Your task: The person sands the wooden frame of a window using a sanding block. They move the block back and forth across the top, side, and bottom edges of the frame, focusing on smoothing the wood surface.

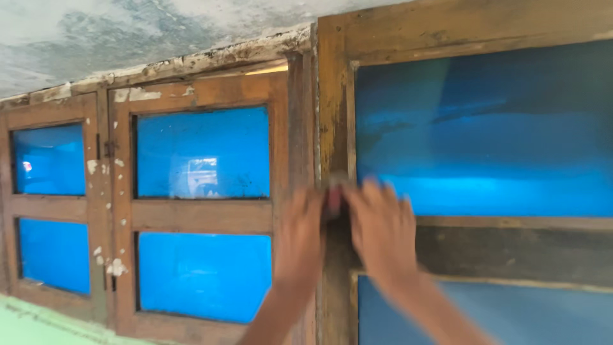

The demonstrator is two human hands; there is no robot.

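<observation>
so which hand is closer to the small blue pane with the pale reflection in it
Left. The left hand is on the worn upright just right of that pane, below its corner. The right hand is farther right, past the upright, over the big blue pane.

Worn wooden window frames (203, 216); blue panes (203, 153); peeling ceiling (96, 32).

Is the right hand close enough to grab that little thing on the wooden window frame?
Probably yes. The right hand is already at the small blurred thing on the frame, with nothing between them.
</observation>
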